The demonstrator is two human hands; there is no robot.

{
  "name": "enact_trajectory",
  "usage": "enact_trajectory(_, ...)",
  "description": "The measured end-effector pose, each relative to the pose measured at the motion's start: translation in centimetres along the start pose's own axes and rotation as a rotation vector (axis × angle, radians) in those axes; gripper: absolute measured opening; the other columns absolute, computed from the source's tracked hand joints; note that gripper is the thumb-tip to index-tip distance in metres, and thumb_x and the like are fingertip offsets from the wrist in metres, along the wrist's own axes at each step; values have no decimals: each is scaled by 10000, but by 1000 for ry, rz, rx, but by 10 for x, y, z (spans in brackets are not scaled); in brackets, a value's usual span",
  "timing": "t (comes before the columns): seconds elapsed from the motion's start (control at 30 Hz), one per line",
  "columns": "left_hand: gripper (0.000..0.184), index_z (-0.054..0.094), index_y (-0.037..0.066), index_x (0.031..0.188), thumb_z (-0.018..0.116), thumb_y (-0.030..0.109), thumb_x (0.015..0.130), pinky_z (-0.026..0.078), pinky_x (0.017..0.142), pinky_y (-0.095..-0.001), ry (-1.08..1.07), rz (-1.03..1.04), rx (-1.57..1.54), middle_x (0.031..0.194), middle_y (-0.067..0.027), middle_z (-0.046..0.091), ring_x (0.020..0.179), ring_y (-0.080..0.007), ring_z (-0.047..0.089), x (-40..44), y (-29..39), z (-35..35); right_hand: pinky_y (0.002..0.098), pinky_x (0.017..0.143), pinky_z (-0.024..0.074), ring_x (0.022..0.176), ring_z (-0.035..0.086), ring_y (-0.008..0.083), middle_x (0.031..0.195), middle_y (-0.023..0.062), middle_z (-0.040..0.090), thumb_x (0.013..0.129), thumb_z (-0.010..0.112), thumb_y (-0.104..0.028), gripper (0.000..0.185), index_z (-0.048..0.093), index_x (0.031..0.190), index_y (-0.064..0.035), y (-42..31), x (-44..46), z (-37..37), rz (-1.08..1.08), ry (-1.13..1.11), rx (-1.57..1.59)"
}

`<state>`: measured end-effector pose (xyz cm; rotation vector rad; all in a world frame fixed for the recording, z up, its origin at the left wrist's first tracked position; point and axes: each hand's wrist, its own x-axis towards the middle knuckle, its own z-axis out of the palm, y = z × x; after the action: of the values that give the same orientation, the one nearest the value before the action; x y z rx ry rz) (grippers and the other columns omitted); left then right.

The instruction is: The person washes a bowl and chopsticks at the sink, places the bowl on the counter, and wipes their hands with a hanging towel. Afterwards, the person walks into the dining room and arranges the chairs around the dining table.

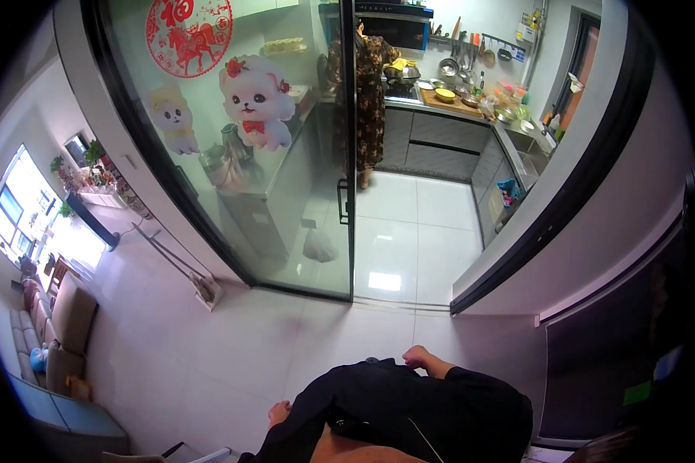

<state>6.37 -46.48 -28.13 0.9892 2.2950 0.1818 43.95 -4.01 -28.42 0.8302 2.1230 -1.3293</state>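
Observation:
My right hand (417,356) is held in front of my dark top at the lower middle, over the tiled floor. Its fingers look curled in, and no object shows in them. Lower and to the left, my left hand (280,411) sticks out past my dark sleeve (316,397). That hand is small in view, its fingers are partly hidden, and it touches nothing that I can make out. Ahead of both hands stands a sliding glass door (286,224) with a black frame, puppy stickers and a black handle (344,202).
Right of the glass panel the doorway opens on a kitchen floor (386,239). A person (371,100) in a patterned garment stands at the stove near a wok (401,73). A sink (529,147) is at the right. Leftward are a broom and dustpan (205,292) and a sofa (69,324).

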Motion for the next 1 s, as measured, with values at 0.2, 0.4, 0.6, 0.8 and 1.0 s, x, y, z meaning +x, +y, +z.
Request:
enact_trajectory(0.2,277,635,129,1015,557,318,828,470,815,-415,89,57,-28,978,-107,650,953,-308,594,5,-6,8,426,564,480,658,598,331,732,164,619,722,630,-234,142,605,756,-98,-24,-17,-3,-129,72,-682)
enact_trajectory(0.4,285,628,130,1034,572,285,801,470,835,-385,-61,116,-9,1000,-86,648,982,-290,586,14,-14,15,427,567,482,665,600,328,738,149,625,698,660,-249,169,612,768,-104,-11,-8,3,-107,58,-678)
enact_trajectory(0.6,334,620,121,1078,579,274,784,459,864,-392,6,48,-65,1048,-94,640,1012,-295,579,-1,-4,6,422,558,480,655,597,329,725,142,624,672,682,-233,167,602,746,-106,0,-1,1,-224,18,-650)
enact_trajectory(0.8,324,619,128,1085,572,250,789,461,867,-397,-36,56,1,1054,-94,639,1011,-292,582,2,-8,10,419,550,479,652,595,325,734,138,624,662,691,-197,156,598,750,-106,-2,-2,3,-174,33,-624)
enact_trajectory(1.0,285,625,145,1068,547,229,807,475,838,-398,-47,53,27,1049,-70,641,998,-282,586,5,-13,19,413,566,484,655,598,314,750,136,627,677,680,-189,159,603,784,-100,-21,-13,3,-122,-33,-665)
